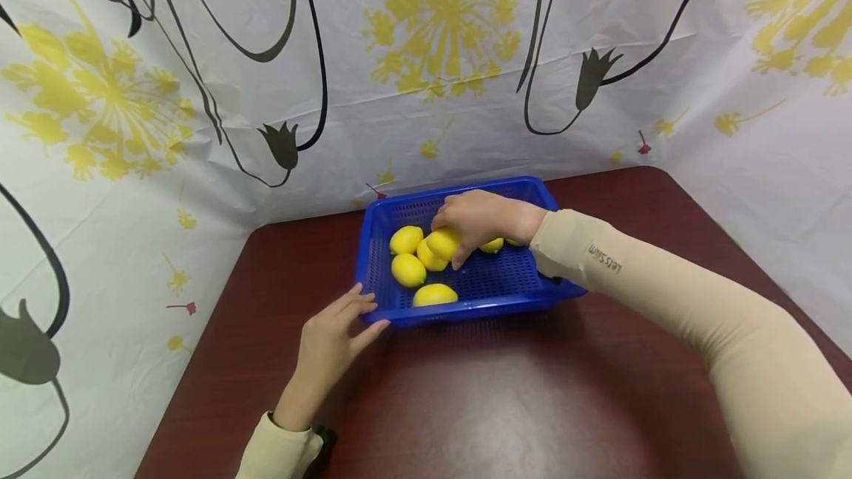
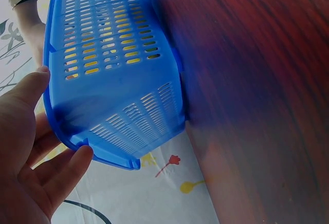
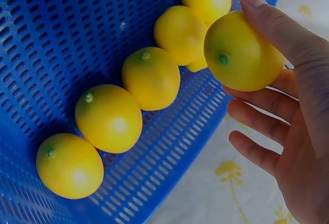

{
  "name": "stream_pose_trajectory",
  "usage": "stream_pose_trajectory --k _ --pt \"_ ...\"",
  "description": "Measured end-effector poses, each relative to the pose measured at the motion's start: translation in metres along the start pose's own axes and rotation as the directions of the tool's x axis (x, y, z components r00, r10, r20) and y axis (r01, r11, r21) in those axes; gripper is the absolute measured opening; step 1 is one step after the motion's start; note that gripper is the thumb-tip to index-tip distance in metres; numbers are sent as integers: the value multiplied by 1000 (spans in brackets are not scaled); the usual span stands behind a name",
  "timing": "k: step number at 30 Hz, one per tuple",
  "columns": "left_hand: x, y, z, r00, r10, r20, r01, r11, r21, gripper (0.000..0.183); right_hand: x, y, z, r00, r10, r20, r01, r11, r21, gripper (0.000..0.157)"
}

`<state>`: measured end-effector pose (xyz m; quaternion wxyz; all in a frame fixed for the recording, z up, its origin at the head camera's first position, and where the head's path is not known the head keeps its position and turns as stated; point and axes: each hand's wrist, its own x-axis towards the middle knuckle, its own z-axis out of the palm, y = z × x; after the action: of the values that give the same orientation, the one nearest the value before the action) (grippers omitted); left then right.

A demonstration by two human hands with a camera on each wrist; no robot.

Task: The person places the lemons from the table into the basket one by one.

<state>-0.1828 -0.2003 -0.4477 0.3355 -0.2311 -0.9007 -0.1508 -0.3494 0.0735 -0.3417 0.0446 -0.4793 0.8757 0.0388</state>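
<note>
In the head view, my right hand point(image 1: 478, 216) is over the blue basket point(image 1: 495, 307), pinching a lemon point(image 1: 442, 242) above other lemons. The right wrist view shows this lemon point(image 3: 241, 54) between the thumb and fingers of my right hand point(image 3: 293, 95), its green stem end exposed. Several more lemons point(image 3: 109, 118) lie in a row along the perforated basket point(image 3: 77, 34). My left hand point(image 1: 329, 338) holds the basket's near left corner. In the left wrist view, the left hand point(image 2: 31, 142) has its thumb and fingertips at the rim of the basket point(image 2: 103, 100).
The basket stands on a dark red-brown table point(image 1: 452, 398) near its back edge. White sheeting point(image 1: 393, 139) with yellow and dark flower prints hangs behind and at both sides. One lemon point(image 1: 435, 295) lies by the basket's near wall, apart from the cluster at its left.
</note>
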Motion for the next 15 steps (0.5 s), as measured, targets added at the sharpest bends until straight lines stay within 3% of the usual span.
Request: stream_pose_trajectory --k 15 --pt "0 1 1 1000 -19 6 19 1000 -12 35 6 -6 16 999 6 33 -4 999 -41 73"
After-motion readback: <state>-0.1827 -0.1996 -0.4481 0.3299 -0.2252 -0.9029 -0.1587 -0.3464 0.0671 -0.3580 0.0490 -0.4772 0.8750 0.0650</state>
